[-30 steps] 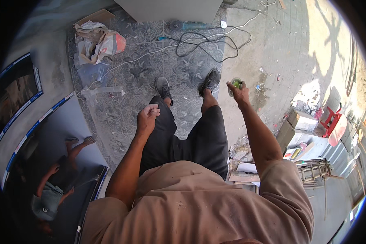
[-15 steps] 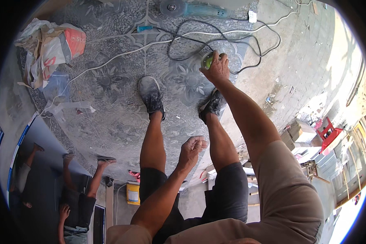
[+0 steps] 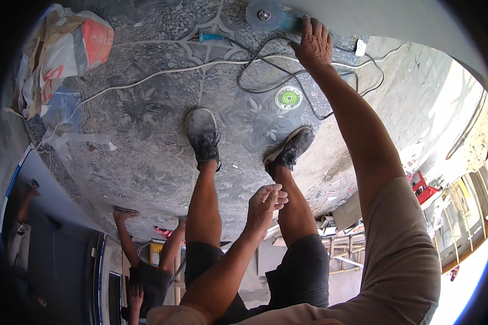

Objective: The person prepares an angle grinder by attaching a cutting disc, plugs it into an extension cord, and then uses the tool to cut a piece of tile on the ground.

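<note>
Grinder point(image 3: 291, 23), long axis crosswise; disc point(image 3: 255, 16) leftward; right fingers point(image 3: 307, 30) over body point(image 3: 293, 26)

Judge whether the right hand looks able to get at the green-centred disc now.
Probably yes: the green-centred disc lies flat on the floor near the right hand, with nothing seen covering it. The hand is at the grinder and would likely need to leave that first.

Dusty grey floral floor tiles point(image 3: 146, 105); sunlit ground point(image 3: 456, 102) at right; red stool point(image 3: 424, 189) lower right; dark panel point(image 3: 68, 249) left.
</note>
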Motion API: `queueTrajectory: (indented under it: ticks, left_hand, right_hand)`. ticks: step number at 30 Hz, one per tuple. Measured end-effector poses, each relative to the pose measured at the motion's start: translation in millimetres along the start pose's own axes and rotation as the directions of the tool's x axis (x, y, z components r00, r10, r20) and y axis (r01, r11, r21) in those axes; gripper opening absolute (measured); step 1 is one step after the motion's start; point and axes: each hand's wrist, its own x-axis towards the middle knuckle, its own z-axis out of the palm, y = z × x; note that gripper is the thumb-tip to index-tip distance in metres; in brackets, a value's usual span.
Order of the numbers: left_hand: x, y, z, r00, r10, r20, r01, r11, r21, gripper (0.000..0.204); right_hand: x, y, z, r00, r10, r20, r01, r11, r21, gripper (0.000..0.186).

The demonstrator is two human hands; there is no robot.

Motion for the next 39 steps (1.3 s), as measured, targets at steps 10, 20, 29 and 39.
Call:
queueTrajectory:
  ticks: [10, 20, 29, 39]
  left_hand:
    - [2, 29, -7, 1.000, 0.006, 0.008, -0.005, 0.996, -0.084, 0.032]
    - [16, 89, -21, 0.909, 0.417, 0.027, -0.413, 0.906, -0.096, 0.070]
    - [11, 92, -15, 0.795, 0.593, 0.130, -0.566, 0.802, -0.192, 0.127]
    - [21, 81, -33, 0.727, 0.671, 0.143, -0.675, 0.737, -0.027, 0.107]
  right_hand:
    - [21, 7, 14, 0.980, -0.035, 0.194, 0.019, 0.996, 0.087, 0.055]
    - [-142, -63, -120, 0.874, 0.009, 0.485, -0.283, 0.822, 0.495, 0.059]
    - [-254, -152, -194, 0.749, 0.169, 0.641, -0.573, 0.651, 0.498, 0.066]
    - [-267, -175, -223, 0.859, -0.130, 0.495, -0.175, 0.834, 0.523, 0.062]
